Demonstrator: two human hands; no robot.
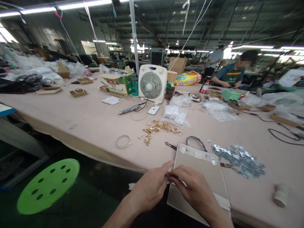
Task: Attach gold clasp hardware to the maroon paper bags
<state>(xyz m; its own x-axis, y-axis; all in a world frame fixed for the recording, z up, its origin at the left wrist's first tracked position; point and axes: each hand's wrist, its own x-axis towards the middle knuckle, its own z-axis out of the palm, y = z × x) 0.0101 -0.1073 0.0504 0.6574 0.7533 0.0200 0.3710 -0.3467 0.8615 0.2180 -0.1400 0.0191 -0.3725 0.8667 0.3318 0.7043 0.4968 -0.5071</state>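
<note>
A beige, flat handbag panel (198, 169) lies over the table's front edge, with a pale strip along its top and a dark patterned loop handle (196, 139) beyond it. Dark straps with metal ends, one a left strap (171, 145) and the other a right strap (226, 165), stick out at its sides. My left hand (152, 186) is closed at the panel's left edge. Against it, my right hand (192, 186) reaches across the panel with thumb and fingers pinched together. Whatever is between the fingertips is too small and covered to make out.
Gold metal fittings (159, 127) lie in a pile beyond the panel, silver metal pieces (239, 160) to its right. A tape roll (281, 194), a coil of tape (123, 141), a grey corded tool (130, 109), a phone (153, 110) and a fan (152, 83) are around. A green stool (48, 186) stands left.
</note>
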